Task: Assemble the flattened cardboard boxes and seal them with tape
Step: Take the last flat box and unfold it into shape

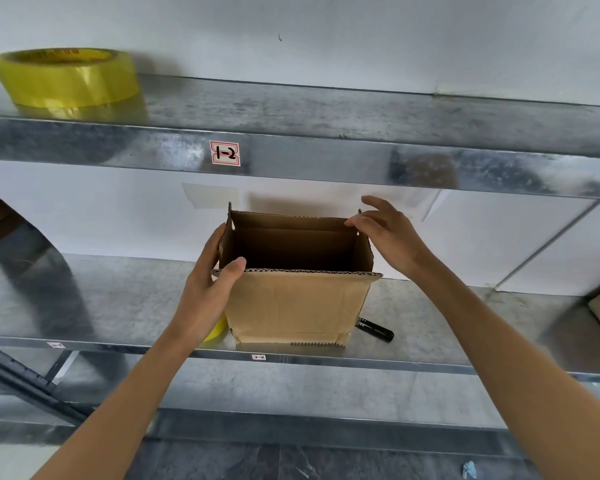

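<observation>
My left hand (207, 289) grips the cardboard box (291, 303) at its near-left corner, thumb hooked over the rim. My right hand (387, 230), fingers spread, touches the right flap. The box stands open-topped on the middle shelf (101, 292). I'd keep the corner braced, fold the side flaps square, then reach for the yellow tape roll (66, 81) above.

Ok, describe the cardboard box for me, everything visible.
The cardboard box is brown corrugated board, standing upright on the metal shelf, top open, flaps raised, nothing visible inside. A strip of tape shows along its bottom edge. The left hand grips its near left corner; the right hand touches the far right corner.
</observation>
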